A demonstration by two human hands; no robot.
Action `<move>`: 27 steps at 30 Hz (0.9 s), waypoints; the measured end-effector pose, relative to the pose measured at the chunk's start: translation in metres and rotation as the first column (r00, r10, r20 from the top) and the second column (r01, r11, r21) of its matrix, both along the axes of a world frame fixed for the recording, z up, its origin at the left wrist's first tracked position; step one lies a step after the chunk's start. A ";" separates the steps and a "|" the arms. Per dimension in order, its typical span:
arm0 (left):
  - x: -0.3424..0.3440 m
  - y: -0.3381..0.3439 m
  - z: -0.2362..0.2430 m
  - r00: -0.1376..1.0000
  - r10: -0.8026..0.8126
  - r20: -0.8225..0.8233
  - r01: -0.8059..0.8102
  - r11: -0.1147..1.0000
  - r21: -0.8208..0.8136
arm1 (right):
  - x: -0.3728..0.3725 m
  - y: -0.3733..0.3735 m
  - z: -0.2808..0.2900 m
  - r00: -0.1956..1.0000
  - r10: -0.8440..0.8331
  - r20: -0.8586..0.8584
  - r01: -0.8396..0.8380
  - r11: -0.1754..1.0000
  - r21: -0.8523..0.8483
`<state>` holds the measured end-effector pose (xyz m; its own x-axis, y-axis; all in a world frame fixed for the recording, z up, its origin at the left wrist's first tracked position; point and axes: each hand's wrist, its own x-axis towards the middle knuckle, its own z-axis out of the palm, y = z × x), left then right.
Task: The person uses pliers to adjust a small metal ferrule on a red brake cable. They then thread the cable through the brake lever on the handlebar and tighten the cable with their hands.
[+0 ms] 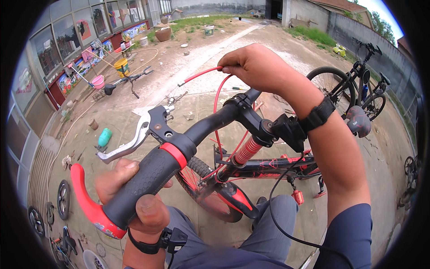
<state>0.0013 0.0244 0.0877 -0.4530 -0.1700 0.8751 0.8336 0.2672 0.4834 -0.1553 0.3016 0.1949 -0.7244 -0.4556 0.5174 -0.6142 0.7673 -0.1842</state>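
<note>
A handlebar (214, 117) crosses in front of me, belonging to a black and red bicycle. My left hand (150, 214) is wrapped round its black rubber grip (150, 184), which ends in a red horn-shaped bar end (83, 197). Just beyond that hand, a silver and dark brake lever (142, 130) sits on the bar. Above the stem (253, 117), my right hand (257, 67) pinches a red brake cable housing (199, 75) between thumb and fingers. One end of the housing sticks out leftward, apart from the lever. Another stretch of red cable loops down behind the bar.
The bicycle's front wheel (219, 201) stands between my legs. A black bicycle (358, 83) is parked at the right. Leftward lie a teal bottle (104, 137), a loose wheel (63, 200), a yellow bucket (121, 67) and a separate handlebar (130, 78).
</note>
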 end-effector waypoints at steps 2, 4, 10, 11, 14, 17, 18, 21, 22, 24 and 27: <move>0.001 0.001 0.001 1.000 -0.005 0.013 0.005 1.000 -0.001 | 0.001 0.001 0.000 0.992 0.125 0.005 -0.124 0.990 -0.072; 0.000 0.001 0.001 1.000 -0.007 0.018 0.007 1.000 -0.008 | 0.011 -0.003 0.003 0.967 0.252 0.031 -0.247 0.962 -0.113; 0.002 0.001 0.000 0.998 -0.046 0.038 0.046 0.999 0.014 | 0.022 -0.027 -0.001 0.915 0.398 -0.059 -0.402 0.911 -0.091; 0.002 0.001 0.000 0.998 -0.055 0.039 0.055 0.998 0.015 | 0.020 -0.026 -0.004 0.910 0.408 -0.073 -0.413 0.906 -0.095; -0.001 0.003 0.001 1.000 0.024 -0.020 -0.024 0.999 -0.021 | 0.017 -0.030 -0.010 0.896 0.433 -0.103 -0.442 0.891 -0.100; -0.003 0.004 0.000 0.997 0.049 -0.061 -0.051 0.998 -0.035 | 0.018 -0.032 -0.010 0.892 0.440 -0.106 -0.450 0.887 -0.101; -0.004 0.004 -0.001 0.997 0.040 -0.066 -0.042 0.999 -0.033 | 0.019 -0.032 -0.009 0.892 0.440 -0.103 -0.450 0.887 -0.102; -0.003 0.004 0.001 0.998 0.033 -0.055 -0.035 0.999 -0.034 | 0.027 -0.032 0.002 0.904 0.427 -0.031 -0.426 0.890 -0.160; -0.002 0.005 0.002 0.998 0.029 -0.057 -0.030 0.999 -0.025 | 0.026 -0.031 0.001 0.898 0.438 -0.043 -0.439 0.888 -0.134; -0.003 0.007 0.003 0.998 0.018 -0.059 -0.019 1.000 -0.007 | 0.023 -0.029 -0.001 0.887 0.457 -0.066 -0.461 0.884 -0.080; 0.002 0.003 0.001 0.998 -0.042 0.043 0.041 0.999 0.027 | 0.017 -0.031 -0.020 0.895 0.442 -0.057 -0.446 0.891 -0.089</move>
